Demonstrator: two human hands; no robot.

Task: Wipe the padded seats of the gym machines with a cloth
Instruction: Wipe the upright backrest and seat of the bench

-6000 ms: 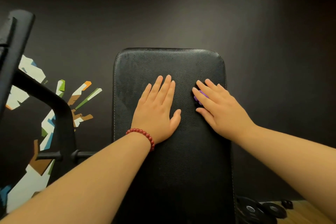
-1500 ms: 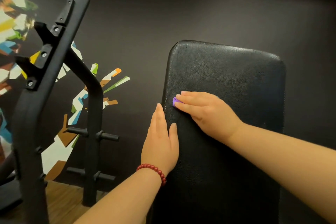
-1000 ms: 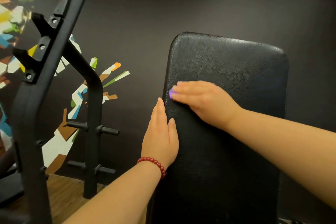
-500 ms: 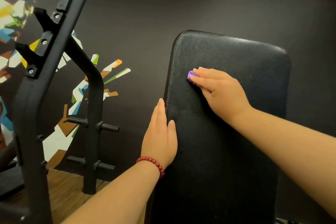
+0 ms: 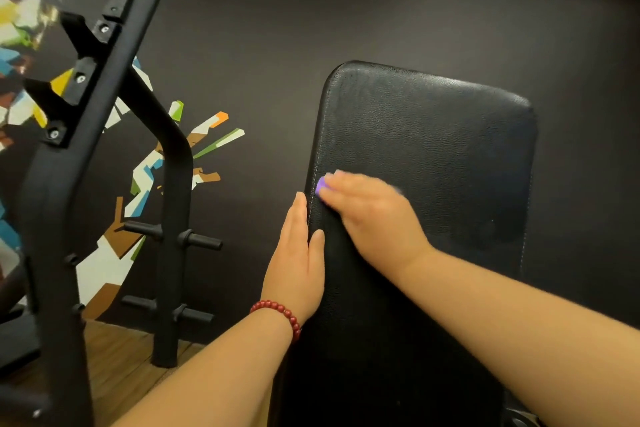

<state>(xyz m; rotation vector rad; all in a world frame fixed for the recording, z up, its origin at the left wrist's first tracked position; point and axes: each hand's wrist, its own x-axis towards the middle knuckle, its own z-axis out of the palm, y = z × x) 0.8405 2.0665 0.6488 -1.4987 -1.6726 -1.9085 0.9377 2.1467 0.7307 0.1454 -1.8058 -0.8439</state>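
Pressing down with fingers stretched fairly flat, the right hand (image 5: 372, 218) covers a purple cloth (image 5: 320, 186) so that only a small soft corner shows past the fingertips; motion blur hides any finer curl, and the cloth's shape and long axis cannot be told. It lies against the left stitched seam of the padded seat (image 5: 433, 142), a long black slab of grained, faintly glossy leatherette with rounded far corners, its long axis running away from the person and leaning slightly right. Half a second ago the cloth sat higher and nearer the middle; now it is at the seam, just beyond the left hand (image 5: 297, 255), which has kept its place, flat along the pad's left edge with the thumb on top. A red bead bracelet (image 5: 277, 310) circles that wrist. To the left stands a matte black steel frame (image 5: 100, 107) with stubby pegs.
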